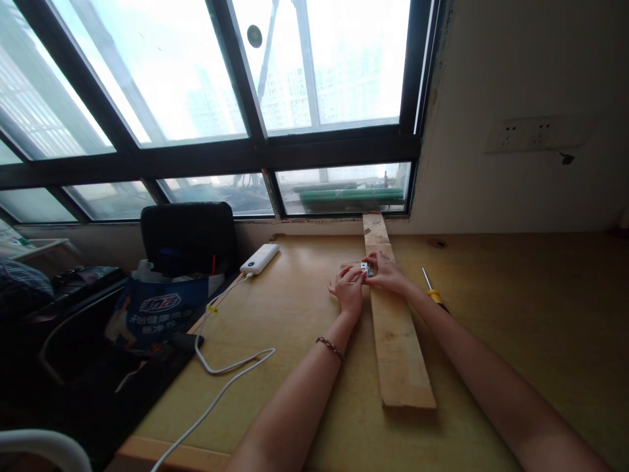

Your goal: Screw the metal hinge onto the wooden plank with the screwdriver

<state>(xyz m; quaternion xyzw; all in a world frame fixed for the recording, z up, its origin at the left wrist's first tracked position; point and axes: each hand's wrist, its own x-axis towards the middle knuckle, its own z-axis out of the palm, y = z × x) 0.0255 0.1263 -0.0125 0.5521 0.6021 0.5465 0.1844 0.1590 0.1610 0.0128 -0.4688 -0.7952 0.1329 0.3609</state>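
A small metal hinge (367,269) with holes in its plates is pinched between my two hands, above the long wooden board (397,334). My left hand (350,288) is closed at the hinge's left side, its fingertips on the pale plate. From the right, my right hand (384,271) grips the darker plate with thumb and fingers, over the board. A short strip of wood (344,265) shows partly behind my left fingers; most of it is hidden. To the right of the board lies a screwdriver (432,292) with a yellow and black handle.
The board lies lengthwise on the wooden table (506,314), its far end near the window. A white power bank (260,259) with a white cable (230,370) lies at the table's left edge. Beyond that edge are a black chair (189,236) and a blue bag (157,311).
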